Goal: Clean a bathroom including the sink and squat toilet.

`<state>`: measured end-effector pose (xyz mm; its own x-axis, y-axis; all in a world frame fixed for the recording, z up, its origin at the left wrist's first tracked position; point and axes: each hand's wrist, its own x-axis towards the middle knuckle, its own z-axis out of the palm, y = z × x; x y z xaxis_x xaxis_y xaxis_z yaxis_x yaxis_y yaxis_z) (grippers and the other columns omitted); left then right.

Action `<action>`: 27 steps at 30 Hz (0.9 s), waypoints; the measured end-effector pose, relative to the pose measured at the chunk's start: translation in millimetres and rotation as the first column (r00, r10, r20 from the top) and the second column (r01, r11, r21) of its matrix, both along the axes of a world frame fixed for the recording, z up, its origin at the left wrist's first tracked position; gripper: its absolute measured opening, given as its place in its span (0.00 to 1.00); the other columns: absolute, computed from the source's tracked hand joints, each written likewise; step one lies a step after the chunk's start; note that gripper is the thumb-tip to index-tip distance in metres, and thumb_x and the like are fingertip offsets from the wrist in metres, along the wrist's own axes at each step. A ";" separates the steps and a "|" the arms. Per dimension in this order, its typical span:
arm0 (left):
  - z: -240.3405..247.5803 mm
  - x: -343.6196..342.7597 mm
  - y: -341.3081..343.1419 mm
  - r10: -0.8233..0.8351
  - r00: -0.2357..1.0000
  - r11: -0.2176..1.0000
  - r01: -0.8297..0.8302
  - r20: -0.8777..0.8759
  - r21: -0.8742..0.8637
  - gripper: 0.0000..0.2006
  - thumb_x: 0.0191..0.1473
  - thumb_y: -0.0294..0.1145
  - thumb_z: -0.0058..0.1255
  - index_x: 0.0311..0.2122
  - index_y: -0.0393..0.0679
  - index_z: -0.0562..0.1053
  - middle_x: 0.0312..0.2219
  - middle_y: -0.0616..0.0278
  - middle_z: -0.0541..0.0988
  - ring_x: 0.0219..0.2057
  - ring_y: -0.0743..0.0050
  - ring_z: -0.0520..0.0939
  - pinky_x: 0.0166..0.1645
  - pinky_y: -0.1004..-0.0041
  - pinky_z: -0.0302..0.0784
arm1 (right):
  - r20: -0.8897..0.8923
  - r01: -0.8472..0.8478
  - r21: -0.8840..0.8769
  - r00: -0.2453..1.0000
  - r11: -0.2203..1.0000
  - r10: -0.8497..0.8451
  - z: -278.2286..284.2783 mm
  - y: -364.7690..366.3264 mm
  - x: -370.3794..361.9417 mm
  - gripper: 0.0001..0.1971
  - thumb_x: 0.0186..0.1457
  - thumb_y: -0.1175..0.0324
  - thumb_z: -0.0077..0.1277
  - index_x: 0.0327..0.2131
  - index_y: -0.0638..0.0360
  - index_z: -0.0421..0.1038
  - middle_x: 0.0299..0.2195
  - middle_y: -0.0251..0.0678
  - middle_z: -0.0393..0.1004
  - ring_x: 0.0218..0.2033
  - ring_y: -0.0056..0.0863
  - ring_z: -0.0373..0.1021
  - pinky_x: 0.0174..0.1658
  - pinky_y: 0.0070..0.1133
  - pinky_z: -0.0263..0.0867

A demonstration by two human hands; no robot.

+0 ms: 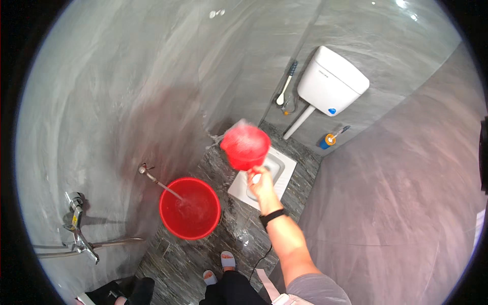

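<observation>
My right hand (261, 182) is closed around the handle of a red water dipper (246, 148), with my arm stretched forward. The dipper is smeared by motion and tipped toward the left wall. Water (216, 138) splashes from its far left side against the foot of that wall. Below the dipper lies a white squat toilet (285, 165) set in the floor, partly hidden by my hand and forearm. Nearer and to the left stands a round red bucket (189, 236) holding water. A stream from a wall tap (144, 169) runs into it. My left hand is out of view.
A white cistern (330, 84) hangs on the far wall, with a long-handled brush (285, 86) beside it and another brush in a blue holder (328, 141) below. A shower mixer (76, 223) juts from the left wall. The dark floor (231, 216) looks wet.
</observation>
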<state>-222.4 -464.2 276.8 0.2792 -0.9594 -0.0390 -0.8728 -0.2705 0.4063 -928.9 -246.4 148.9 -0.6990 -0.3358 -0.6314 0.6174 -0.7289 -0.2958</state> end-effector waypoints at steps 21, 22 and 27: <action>0.3 203.9 -92.0 -0.128 0.938 0.961 0.197 0.323 -0.193 0.34 0.42 0.67 0.55 0.35 0.39 0.75 0.29 0.49 0.80 0.30 0.46 0.80 0.37 0.58 0.75 | -0.087 0.686 0.260 0.717 0.679 -0.691 76.5 301.2 206.3 0.08 0.43 0.73 0.51 0.30 0.58 0.65 0.21 0.33 0.68 0.18 0.27 0.67 0.20 0.18 0.67; -1.7 214.2 -94.4 -0.146 0.943 0.957 0.211 0.298 -0.201 0.34 0.42 0.67 0.55 0.35 0.39 0.75 0.29 0.49 0.80 0.30 0.46 0.80 0.37 0.58 0.75 | -0.045 0.668 0.274 0.727 0.691 -0.685 63.0 301.8 232.3 0.09 0.41 0.74 0.51 0.30 0.57 0.65 0.22 0.33 0.69 0.17 0.26 0.66 0.20 0.18 0.67; 15.1 222.5 -75.3 -0.157 0.968 0.972 0.186 0.194 -0.141 0.32 0.45 0.63 0.55 0.37 0.36 0.74 0.32 0.47 0.79 0.33 0.47 0.80 0.41 0.57 0.74 | 0.152 0.470 0.315 0.833 0.825 -0.533 17.1 266.5 298.6 0.08 0.41 0.74 0.48 0.30 0.58 0.65 0.18 0.33 0.68 0.15 0.30 0.67 0.17 0.20 0.67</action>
